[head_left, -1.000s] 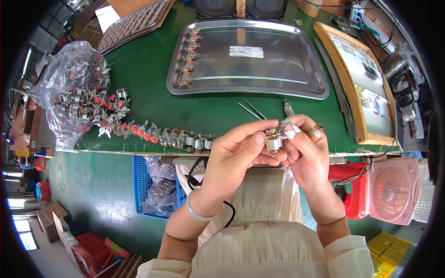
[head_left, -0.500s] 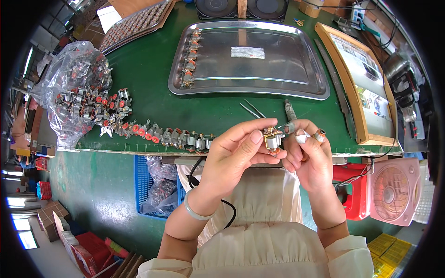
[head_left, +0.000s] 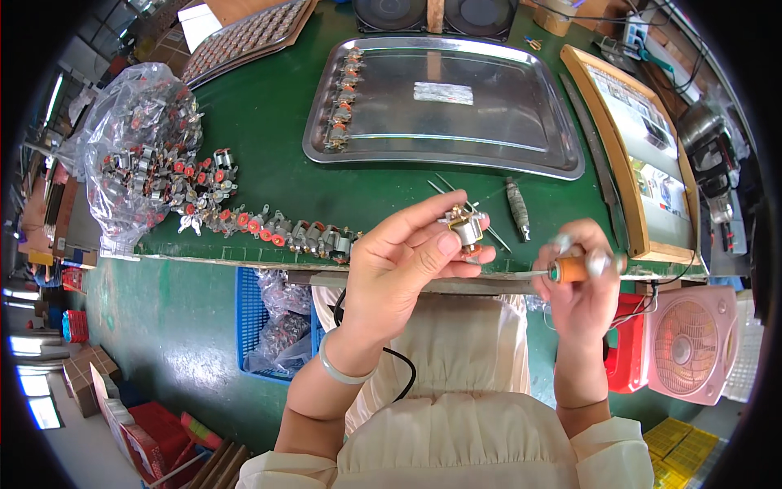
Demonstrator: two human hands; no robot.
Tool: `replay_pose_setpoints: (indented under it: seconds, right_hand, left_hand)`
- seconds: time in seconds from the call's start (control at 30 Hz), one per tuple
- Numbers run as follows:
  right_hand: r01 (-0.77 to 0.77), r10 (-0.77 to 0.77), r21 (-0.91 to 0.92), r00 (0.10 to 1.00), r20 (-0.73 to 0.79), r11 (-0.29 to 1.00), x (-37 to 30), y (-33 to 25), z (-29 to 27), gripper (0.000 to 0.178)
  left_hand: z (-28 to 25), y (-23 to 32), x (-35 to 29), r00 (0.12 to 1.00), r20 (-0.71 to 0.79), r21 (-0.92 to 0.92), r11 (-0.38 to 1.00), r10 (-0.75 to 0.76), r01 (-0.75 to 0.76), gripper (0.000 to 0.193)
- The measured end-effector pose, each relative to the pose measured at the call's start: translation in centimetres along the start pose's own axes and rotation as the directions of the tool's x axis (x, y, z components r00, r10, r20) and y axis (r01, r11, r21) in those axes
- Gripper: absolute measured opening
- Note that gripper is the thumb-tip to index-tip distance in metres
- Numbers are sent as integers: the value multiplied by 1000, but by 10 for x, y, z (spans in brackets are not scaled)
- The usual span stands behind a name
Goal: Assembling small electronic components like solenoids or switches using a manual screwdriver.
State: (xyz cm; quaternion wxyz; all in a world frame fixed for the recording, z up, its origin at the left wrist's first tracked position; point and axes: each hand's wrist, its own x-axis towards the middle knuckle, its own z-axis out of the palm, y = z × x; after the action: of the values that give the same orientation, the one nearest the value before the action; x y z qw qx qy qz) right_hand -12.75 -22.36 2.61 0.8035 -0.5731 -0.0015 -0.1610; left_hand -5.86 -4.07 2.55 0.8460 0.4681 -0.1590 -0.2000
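My left hand (head_left: 415, 257) pinches a small metal electrical part (head_left: 466, 230) between thumb and fingers, just over the table's front edge. The part has a silvery body, brass-coloured bits and an orange disc underneath. To its right, my right hand (head_left: 582, 281), partly blurred, is closed around an orange-handled tool (head_left: 573, 269) whose thin pale shaft points left, apart from the part. White wrapping covers at least one right fingertip. Behind my hands lie thin metal tweezers (head_left: 494, 236) and a grey wrapped, pen-like tool (head_left: 517, 210).
Similar parts form a row (head_left: 309, 236) along the front edge, leading to a heap in a clear plastic bag (head_left: 134, 163). A steel tray (head_left: 521, 151) holds a column of parts at its left. A wooden frame (head_left: 635, 179) lies right; a blue crate (head_left: 251, 326) stands below.
My right hand has moved right and down, away from the part, with the orange-handled tool. The wrapped tool now shows fully. My left hand keeps hold of the part, and the view has shifted slightly.
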Motion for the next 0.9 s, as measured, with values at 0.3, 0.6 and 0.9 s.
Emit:
replay_pose_setpoints:
  seconds: [0.3, 0.6, 0.9]
  right_hand:
    - [626, -504, -515, 779, 374, 585, -4, 22, 21, 34]
    - [375, -325, -478, 927, 187, 794, -16, 28, 32, 33]
    - [-339, 285, 182, 919, 272, 923, -7, 18, 26, 25]
  left_hand:
    - [6, 5, -2, 981, -193, -216, 974, 22, -64, 39]
    - [11, 0, -2, 967, -246, -188, 976, 60, -108, 36]
    - [9, -3, -2, 955, -252, -111, 976, 156, -189, 36]
